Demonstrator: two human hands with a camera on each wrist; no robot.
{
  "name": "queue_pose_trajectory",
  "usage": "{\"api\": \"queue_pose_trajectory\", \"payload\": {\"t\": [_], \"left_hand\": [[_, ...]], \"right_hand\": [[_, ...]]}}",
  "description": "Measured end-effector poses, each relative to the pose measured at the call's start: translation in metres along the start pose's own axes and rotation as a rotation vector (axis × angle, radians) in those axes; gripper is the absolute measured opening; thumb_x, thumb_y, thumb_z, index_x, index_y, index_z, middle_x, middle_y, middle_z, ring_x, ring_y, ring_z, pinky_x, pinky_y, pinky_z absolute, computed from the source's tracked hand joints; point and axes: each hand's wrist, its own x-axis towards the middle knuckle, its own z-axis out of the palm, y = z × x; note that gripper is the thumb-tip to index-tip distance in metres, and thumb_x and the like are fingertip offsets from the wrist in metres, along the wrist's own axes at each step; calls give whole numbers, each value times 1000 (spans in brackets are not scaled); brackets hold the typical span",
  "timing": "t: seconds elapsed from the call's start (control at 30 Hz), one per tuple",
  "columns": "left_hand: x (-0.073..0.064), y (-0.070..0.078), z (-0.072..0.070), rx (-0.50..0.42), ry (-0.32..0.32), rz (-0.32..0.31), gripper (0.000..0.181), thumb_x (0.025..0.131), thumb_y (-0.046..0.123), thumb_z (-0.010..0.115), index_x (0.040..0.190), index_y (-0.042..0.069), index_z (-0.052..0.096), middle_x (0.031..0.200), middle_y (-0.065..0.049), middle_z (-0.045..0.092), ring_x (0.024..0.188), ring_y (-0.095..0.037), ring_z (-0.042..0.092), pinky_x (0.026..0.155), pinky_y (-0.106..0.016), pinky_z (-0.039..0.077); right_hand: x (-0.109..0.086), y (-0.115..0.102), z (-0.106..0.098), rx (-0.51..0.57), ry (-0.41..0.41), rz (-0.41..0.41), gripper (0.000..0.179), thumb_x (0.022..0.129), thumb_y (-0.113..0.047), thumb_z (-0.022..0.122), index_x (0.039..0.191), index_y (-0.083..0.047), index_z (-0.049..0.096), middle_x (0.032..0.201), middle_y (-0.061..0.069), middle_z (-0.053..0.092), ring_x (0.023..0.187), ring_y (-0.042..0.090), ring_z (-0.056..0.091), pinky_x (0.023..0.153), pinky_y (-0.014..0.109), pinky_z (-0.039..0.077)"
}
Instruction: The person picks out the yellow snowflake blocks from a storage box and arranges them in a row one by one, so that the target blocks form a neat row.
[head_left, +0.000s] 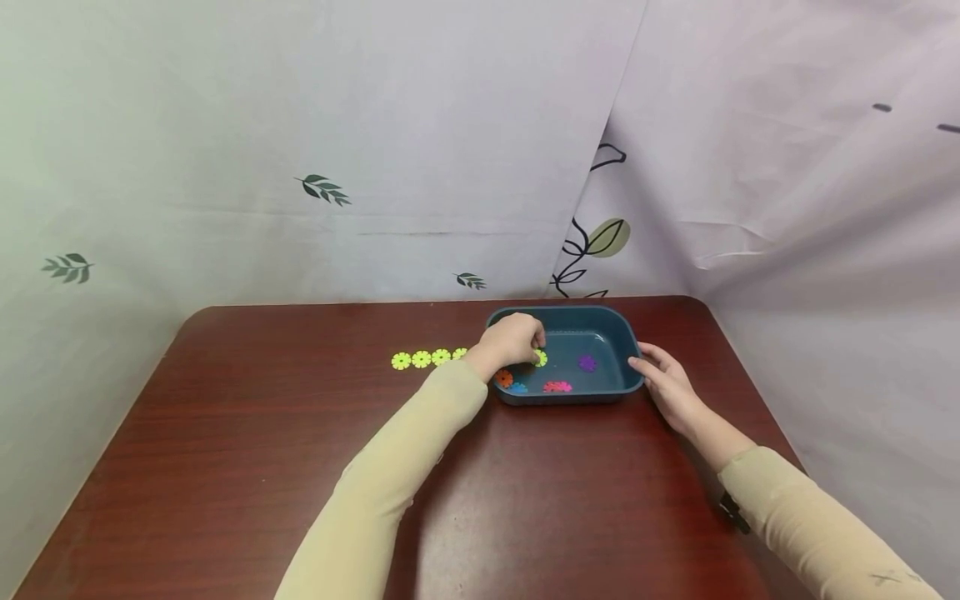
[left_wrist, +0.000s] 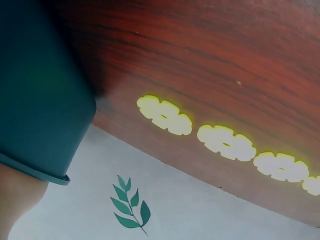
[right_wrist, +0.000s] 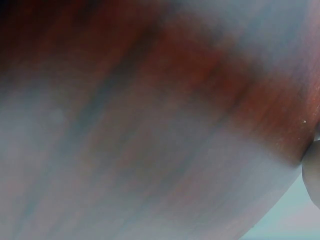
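Note:
My left hand (head_left: 513,340) reaches over the left side of a dark blue plastic tray (head_left: 567,398). Its curled fingers pinch a yellow-green flower-shaped disc (head_left: 541,358) inside. At the tray's right end my right hand (head_left: 671,396) grips the wall, thumb at the rim and fingers outside. Left of the tray, several yellow-green discs (head_left: 422,359) lie in a row, partly hidden by the left wrist; the left wrist view shows these row discs (left_wrist: 164,116) close up. Also in the tray are a purple disc (head_left: 587,363), an orange disc (head_left: 504,378), a blue disc (head_left: 517,388) and pink-red discs (head_left: 557,387).
Everything stands on a reddish-brown wooden table (head_left: 262,467) with rounded far corners. Behind and to the right hangs pale cloth (head_left: 420,150) printed with leaves. In the right wrist view there is mostly blurred tabletop (right_wrist: 150,125).

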Motion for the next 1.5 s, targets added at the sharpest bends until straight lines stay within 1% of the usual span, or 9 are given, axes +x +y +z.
{"api": "queue_pose_trajectory", "payload": {"t": [0.17, 0.3, 0.53, 0.67, 0.83, 1.03, 1.2, 1.3, 1.5], "left_hand": [[2, 2, 0, 9, -17, -9, 25, 92, 18, 85, 115, 13, 78, 113, -2, 76, 105, -16, 69, 94, -34, 59], [4, 3, 0, -13, -30, -3, 25, 91, 16, 86, 115, 11, 79, 111, -3, 76, 103, -17, 69, 94, -33, 59], [7, 4, 8, -67, -49, 41, 23, 91, 16, 87, 111, 8, 79, 107, -6, 76, 98, -17, 67, 92, -30, 58], [9, 3, 12, -76, -45, 56, 21, 90, 17, 87, 108, 9, 79, 104, -5, 76, 95, -15, 65, 90, -29, 57], [9, 4, 12, -75, -40, 73, 21, 90, 17, 88, 106, 9, 77, 102, -5, 74, 92, -15, 64, 88, -29, 56], [11, 6, 13, -81, -27, 70, 19, 89, 17, 88, 102, 11, 76, 102, -3, 74, 93, -14, 64, 88, -28, 57], [11, 7, 14, -99, -14, 74, 14, 91, 15, 86, 99, 11, 76, 102, -4, 75, 95, -16, 67, 89, -29, 58], [9, 8, 13, -116, -12, 78, 9, 93, 14, 84, 98, 11, 76, 100, -4, 75, 93, -15, 68, 88, -29, 58], [6, 9, 11, -162, 2, 100, 5, 95, 12, 81, 95, 11, 77, 96, -4, 77, 88, -14, 68, 84, -27, 59]], "right_hand": [[-1, 0, 0, -10, -1, 2, 27, 109, -14, 58, 135, -12, 49, 113, -17, 66, 101, -4, 66, 90, 10, 54], [-1, 0, 0, -1, -1, 1, 25, 109, -13, 58, 133, -13, 50, 113, -17, 67, 100, -4, 67, 90, 10, 55], [0, 1, 2, 30, -12, -16, 24, 109, -10, 58, 132, -13, 54, 113, -15, 70, 99, -2, 69, 89, 12, 56], [0, 1, 3, 28, -13, -12, 25, 109, -10, 58, 133, -12, 53, 114, -15, 69, 100, -2, 69, 89, 12, 56], [0, 1, 2, 22, -10, -15, 27, 109, -10, 58, 135, -9, 52, 114, -14, 69, 100, -1, 69, 89, 12, 56], [1, 0, 1, 24, -9, -19, 27, 108, -10, 58, 135, -8, 52, 115, -14, 69, 101, -1, 69, 90, 12, 56], [0, 0, 0, 24, -9, -27, 25, 108, -9, 58, 133, -10, 54, 113, -14, 70, 100, -1, 69, 89, 12, 56], [0, 1, 0, 26, -8, -27, 24, 108, -9, 58, 132, -11, 55, 113, -14, 70, 100, -1, 69, 89, 12, 56], [1, 0, 0, 18, -6, -13, 31, 109, -10, 58, 138, -5, 49, 114, -14, 69, 101, -2, 68, 90, 11, 55]]}}
